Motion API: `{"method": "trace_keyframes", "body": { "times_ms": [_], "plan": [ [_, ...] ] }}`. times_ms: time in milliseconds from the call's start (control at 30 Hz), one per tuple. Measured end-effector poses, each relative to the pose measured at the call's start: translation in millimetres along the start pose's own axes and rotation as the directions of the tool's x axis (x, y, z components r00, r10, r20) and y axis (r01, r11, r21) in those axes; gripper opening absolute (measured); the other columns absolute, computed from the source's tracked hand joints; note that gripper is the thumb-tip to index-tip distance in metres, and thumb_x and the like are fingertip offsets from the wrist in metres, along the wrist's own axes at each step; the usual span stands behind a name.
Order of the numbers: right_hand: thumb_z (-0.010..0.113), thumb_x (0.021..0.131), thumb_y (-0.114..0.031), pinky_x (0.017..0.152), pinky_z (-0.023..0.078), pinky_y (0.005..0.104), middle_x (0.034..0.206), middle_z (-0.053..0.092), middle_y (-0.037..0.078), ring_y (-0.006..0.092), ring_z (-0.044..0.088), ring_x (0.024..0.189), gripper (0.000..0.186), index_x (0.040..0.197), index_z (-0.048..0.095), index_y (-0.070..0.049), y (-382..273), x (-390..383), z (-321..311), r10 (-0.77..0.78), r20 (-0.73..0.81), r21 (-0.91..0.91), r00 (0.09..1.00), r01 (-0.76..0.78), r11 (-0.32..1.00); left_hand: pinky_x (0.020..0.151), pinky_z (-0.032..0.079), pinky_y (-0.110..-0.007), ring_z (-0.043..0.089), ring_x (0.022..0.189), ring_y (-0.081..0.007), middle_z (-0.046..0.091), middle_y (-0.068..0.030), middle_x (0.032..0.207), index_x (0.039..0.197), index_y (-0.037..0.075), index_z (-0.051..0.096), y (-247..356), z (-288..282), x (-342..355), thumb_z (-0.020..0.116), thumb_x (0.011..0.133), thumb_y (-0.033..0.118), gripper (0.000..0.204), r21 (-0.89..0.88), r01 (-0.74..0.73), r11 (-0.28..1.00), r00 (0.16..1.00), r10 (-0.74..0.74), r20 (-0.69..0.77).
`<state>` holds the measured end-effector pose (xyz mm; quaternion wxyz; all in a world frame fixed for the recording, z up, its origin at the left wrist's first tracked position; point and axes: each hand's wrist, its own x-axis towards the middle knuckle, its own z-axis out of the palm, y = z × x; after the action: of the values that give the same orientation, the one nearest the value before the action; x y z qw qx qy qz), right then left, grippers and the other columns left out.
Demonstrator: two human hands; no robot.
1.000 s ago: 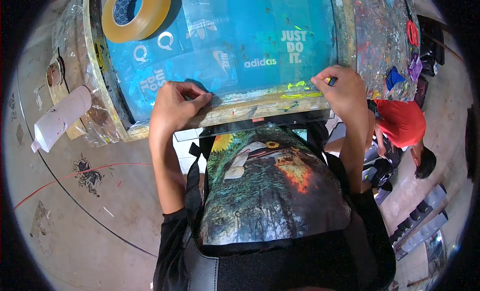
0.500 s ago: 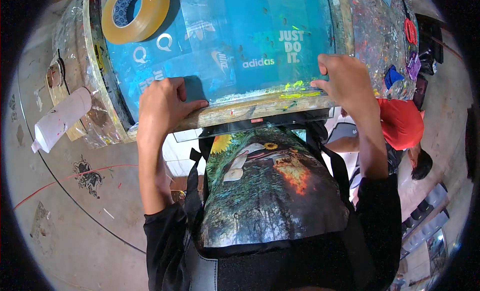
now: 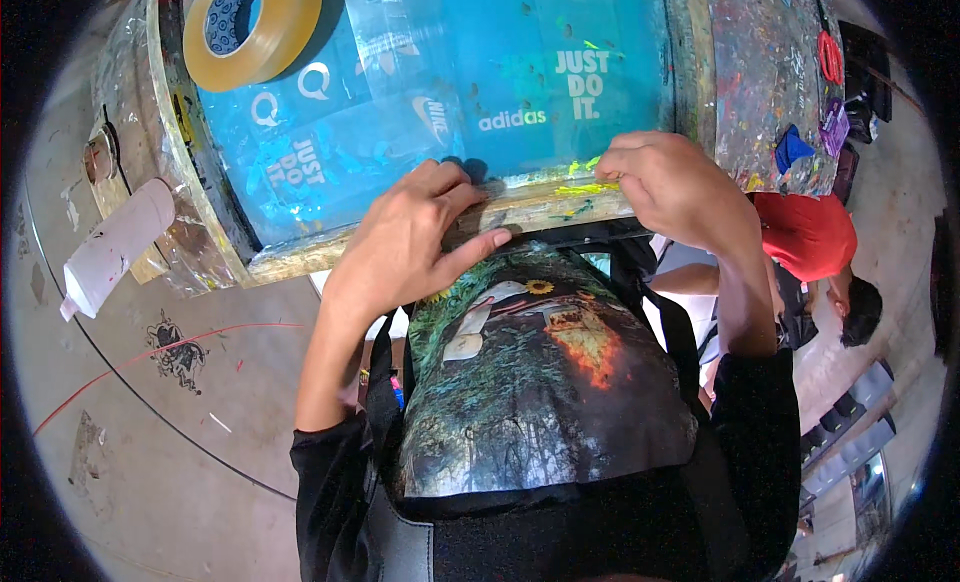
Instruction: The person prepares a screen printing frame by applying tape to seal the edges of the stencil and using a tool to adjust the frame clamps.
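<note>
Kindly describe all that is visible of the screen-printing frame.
The screen-printing frame has wooden-looking rails around a blue panel with pale lettering and logos, partly covered by clear strips. Yellow-green paint marks the near rail, which the left hand touches; the right hand is farther right along it. It lies flat, its far side out of view. A tape roll rests on the panel's far left.

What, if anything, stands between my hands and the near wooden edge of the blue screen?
Nothing visible does: your left hand and right hand are both at the near wooden edge of the blue screen. The tape roll lies at the far left, away from both.
</note>
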<state>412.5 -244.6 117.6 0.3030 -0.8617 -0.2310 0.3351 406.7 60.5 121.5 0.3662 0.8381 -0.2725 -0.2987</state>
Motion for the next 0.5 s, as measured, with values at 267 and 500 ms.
{"method": "trace_keyframes", "body": {
  "times_ms": [267, 500],
  "plan": [
    [0.054, 0.086, -0.008, 0.082, 0.050, 0.0498, 0.090, 0.064, 0.021, 0.0412, 0.062, 0.089, 0.017, 0.092, 0.067, 0.002, -0.5, 1.9, -3.7, -0.034, -0.016, -0.025, 0.999, 0.033, 0.999, 0.082, 0.055, -0.041, 0.064, 0.094, -0.0347, 0.067, -0.0175, 0.102, 0.108, -0.005, 0.073, 5.1, 0.2, -0.8, 0.081, 0.083, 0.033, 0.047, 0.198, -0.057, 0.979, 0.998, 0.060, -0.006],
    [0.051, 0.085, -0.001, 0.089, 0.049, 0.0472, 0.100, 0.064, 0.021, 0.0410, 0.062, 0.100, 0.024, 0.101, 0.068, 0.006, -12.0, 4.1, 1.3, -0.047, 0.030, 0.017, 0.998, 0.047, 0.999, 0.083, 0.055, -0.040, 0.064, 0.092, -0.0334, 0.068, -0.0159, 0.102, 0.109, -0.004, 0.073, 10.3, 26.1, 16.8, 0.080, 0.083, 0.029, 0.043, 0.065, -0.124, 0.990, 0.989, 0.129, -0.073]
  ]
}}
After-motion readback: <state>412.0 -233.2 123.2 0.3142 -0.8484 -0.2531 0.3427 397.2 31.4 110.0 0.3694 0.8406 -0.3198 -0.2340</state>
